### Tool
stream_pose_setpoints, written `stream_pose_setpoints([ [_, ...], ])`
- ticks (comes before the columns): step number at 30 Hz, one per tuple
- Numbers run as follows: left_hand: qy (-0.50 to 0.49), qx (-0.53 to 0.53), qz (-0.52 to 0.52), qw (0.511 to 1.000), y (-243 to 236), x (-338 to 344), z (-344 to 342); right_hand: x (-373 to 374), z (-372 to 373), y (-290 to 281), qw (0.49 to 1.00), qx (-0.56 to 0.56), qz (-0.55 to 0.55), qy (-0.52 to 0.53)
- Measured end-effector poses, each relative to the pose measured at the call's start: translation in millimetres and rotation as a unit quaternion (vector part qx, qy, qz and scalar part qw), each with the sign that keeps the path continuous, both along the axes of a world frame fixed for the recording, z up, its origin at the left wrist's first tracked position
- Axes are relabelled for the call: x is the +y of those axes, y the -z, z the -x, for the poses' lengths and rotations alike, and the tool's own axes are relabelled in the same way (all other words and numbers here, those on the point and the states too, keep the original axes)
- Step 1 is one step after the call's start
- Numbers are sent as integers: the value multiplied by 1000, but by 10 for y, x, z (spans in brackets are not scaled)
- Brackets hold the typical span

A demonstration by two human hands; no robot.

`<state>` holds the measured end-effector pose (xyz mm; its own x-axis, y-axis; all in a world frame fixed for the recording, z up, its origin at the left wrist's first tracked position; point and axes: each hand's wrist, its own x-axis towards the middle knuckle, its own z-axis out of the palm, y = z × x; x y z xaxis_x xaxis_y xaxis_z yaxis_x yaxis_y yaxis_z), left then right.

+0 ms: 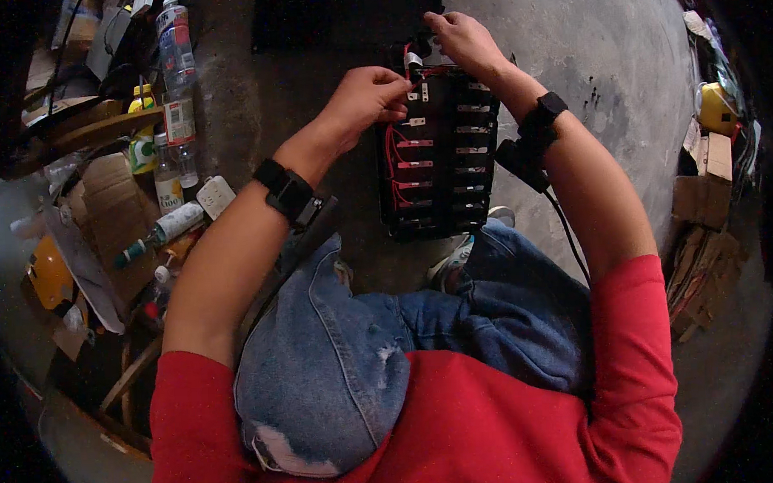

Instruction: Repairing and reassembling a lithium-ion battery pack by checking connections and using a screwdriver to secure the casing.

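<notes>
A black battery pack (438,197) with rows of metal tabs and red wires (394,166) stands upright or lies before my knees; I cannot tell which. My left hand (369,102) is at its upper left corner, thumb and finger pinched on a thin red wire beside a pale tab (415,122). My right hand (469,43) is just beyond its top end, fingertips closed by a black part with a white label (413,61); what they grip is too small to make out. Dark straps with small devices circle both my forearms.
A large dark panel (344,13) lies beyond the pack on the concrete floor (601,55). At left are plastic bottles (175,44), cardboard (105,217), a white power strip (215,197), a yellow helmet (51,270) and wood scraps. More cardboard (700,196) and a yellow object (716,106) sit at right.
</notes>
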<state>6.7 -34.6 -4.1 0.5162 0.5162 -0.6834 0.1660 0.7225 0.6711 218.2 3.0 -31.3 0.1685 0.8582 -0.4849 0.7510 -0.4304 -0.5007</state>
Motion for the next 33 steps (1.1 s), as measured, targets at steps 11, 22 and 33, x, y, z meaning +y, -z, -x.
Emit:
stream_pose_setpoints([
  [11, -10, -16, -9, 1000, 37, -30, 1, -236, -17, -512, 994, 48, -92, -25],
  [22, 47, -40, 5, 998, 100, 110, 26, -527, 570, -2014, 773, 73, 260, -574],
  [33, 54, -59, 11, 997, 199, 126, 13, -1548, 1935, -318, 864, -31, 62, -499],
])
